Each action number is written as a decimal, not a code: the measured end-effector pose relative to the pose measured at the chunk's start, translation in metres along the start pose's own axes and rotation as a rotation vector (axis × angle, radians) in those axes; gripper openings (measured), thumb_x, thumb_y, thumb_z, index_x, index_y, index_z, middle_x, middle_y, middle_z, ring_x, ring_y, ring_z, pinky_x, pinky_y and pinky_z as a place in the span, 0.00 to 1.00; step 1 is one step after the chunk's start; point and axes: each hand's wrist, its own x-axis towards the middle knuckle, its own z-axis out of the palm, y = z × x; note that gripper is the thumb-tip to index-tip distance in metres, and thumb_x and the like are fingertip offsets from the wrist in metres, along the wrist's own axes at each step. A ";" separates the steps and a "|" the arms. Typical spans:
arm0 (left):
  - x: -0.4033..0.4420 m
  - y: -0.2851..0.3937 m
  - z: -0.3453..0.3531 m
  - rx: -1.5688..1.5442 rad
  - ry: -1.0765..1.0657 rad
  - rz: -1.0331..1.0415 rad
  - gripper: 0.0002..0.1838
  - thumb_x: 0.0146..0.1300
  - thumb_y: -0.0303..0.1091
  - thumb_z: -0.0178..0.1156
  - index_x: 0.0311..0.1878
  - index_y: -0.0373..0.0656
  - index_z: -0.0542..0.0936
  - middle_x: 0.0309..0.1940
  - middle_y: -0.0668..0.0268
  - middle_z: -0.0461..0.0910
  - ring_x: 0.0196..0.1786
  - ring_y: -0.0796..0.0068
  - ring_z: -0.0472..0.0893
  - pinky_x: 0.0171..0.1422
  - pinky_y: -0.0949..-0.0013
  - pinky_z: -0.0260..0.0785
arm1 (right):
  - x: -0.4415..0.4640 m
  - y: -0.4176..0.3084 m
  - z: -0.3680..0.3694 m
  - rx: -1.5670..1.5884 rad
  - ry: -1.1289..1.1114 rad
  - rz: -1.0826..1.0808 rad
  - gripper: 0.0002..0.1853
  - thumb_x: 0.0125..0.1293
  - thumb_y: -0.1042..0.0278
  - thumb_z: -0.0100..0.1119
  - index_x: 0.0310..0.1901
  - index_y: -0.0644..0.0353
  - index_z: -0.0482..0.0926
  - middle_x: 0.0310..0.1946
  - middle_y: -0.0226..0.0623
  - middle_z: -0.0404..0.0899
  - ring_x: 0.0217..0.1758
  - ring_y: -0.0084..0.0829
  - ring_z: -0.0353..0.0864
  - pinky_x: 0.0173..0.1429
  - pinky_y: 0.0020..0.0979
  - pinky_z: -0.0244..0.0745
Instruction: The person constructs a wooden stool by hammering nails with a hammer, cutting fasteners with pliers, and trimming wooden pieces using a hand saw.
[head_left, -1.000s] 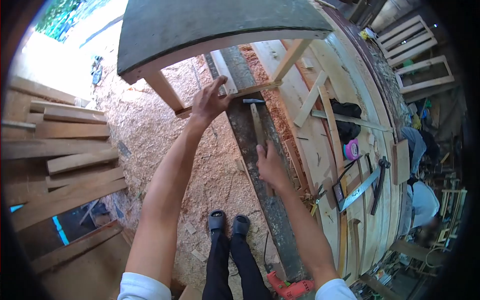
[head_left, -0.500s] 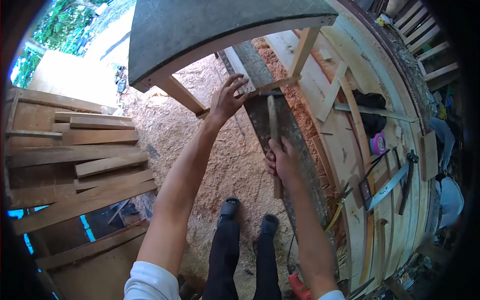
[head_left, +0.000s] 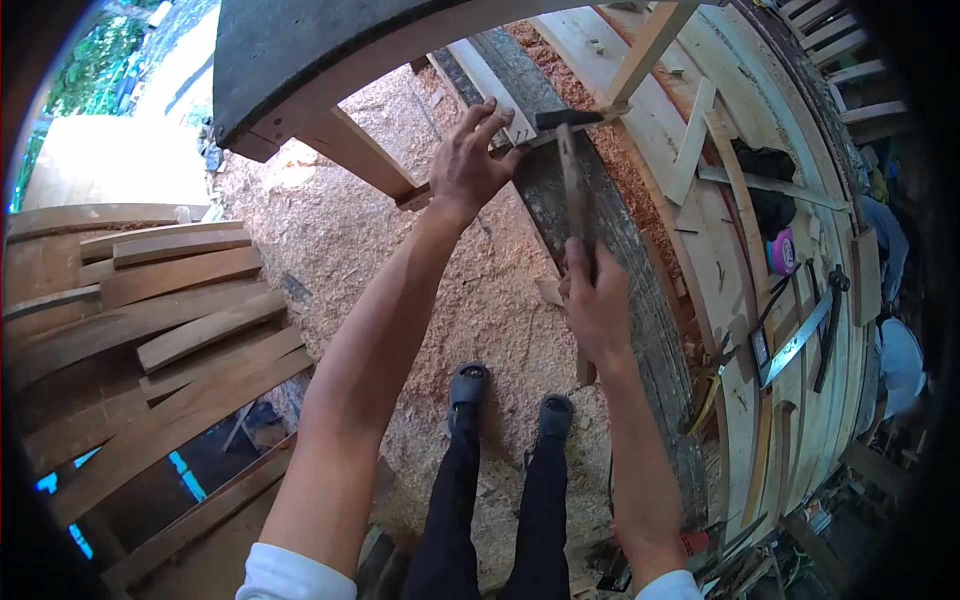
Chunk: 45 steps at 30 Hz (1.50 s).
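My right hand [head_left: 600, 305] is closed around the wooden handle of a hammer [head_left: 573, 185]. Its dark head lies over a thin wooden rail [head_left: 545, 138] low on a frame; whether they touch, I cannot tell. My left hand [head_left: 468, 160] is at the same rail, with bent fingers over it and the thumb beside it. A nail between those fingers cannot be made out. Above both hands is the frame's dark, curved panel [head_left: 300, 60], with wooden legs [head_left: 365, 150] joined to the rail. A pale board [head_left: 490, 85] ends near my left fingertips.
A weathered plank [head_left: 645, 290] runs beneath the hammer. Loose boards [head_left: 190, 270] are piled at left. On the right-hand boards lie a metal square [head_left: 795, 345], a pink tape roll [head_left: 782, 252] and dark cloth [head_left: 765, 190]. Sawdust [head_left: 400, 300] covers the floor around my feet.
The view has shifted, with the frame now higher and farther left. My right hand and the hammer appear farther right, with the hammer head higher. My left hand stays at the rail.
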 end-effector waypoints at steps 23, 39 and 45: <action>0.002 0.002 -0.008 -0.015 -0.085 -0.028 0.25 0.52 0.44 0.68 0.56 0.53 0.79 0.59 0.66 0.73 0.54 0.60 0.79 0.56 0.62 0.75 | 0.018 -0.023 -0.020 -0.292 0.060 -0.118 0.21 0.72 0.54 0.48 0.40 0.71 0.74 0.23 0.48 0.76 0.28 0.43 0.79 0.37 0.40 0.70; 0.003 0.004 -0.013 -0.045 -0.141 -0.132 0.25 0.53 0.44 0.67 0.56 0.54 0.78 0.63 0.70 0.70 0.54 0.61 0.79 0.56 0.60 0.74 | 0.016 -0.045 -0.037 -0.673 -0.088 -0.282 0.16 0.71 0.64 0.50 0.46 0.72 0.70 0.25 0.61 0.78 0.33 0.59 0.80 0.32 0.49 0.73; 0.003 0.004 -0.011 -0.077 -0.163 -0.113 0.24 0.54 0.45 0.66 0.56 0.54 0.78 0.63 0.70 0.69 0.54 0.61 0.80 0.57 0.59 0.74 | 0.019 -0.035 -0.034 -0.659 0.017 -0.360 0.15 0.72 0.63 0.48 0.44 0.71 0.70 0.22 0.61 0.77 0.31 0.59 0.80 0.29 0.49 0.73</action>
